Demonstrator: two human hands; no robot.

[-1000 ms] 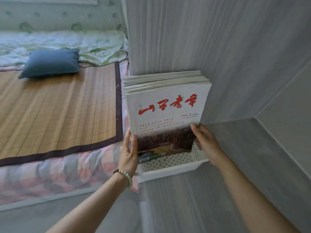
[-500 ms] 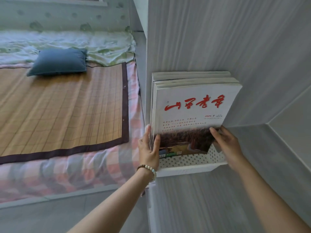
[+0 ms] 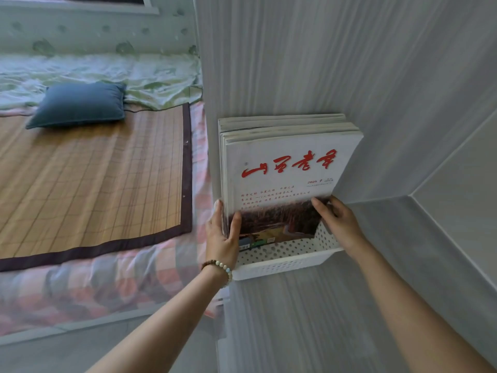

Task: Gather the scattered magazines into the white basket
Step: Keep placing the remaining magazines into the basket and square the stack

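The magazines (image 3: 285, 168) are standing on end as one stack inside the white basket (image 3: 282, 261), which is sitting on the grey surface against the far wall, just right of the bed (image 3: 113, 281); their lower edges are sitting down behind the basket's near wall, and most of their height is rising above its rim. The left hand (image 3: 223, 238) is clamping the stack's lower left edge, thumb lying on the front cover and fingers reaching behind; the right hand (image 3: 340, 224) is pinching the lower right edge, one finger lying across the cover. The stack is lying between the two hands, directly far of them, each hand equally close; its long axis is running upward, the front cover is facing near, and the red title is reading upright. Judging by this, the stack is looking nearly seated, so any release is depending on it leaning far against the wall rather than tipping near.
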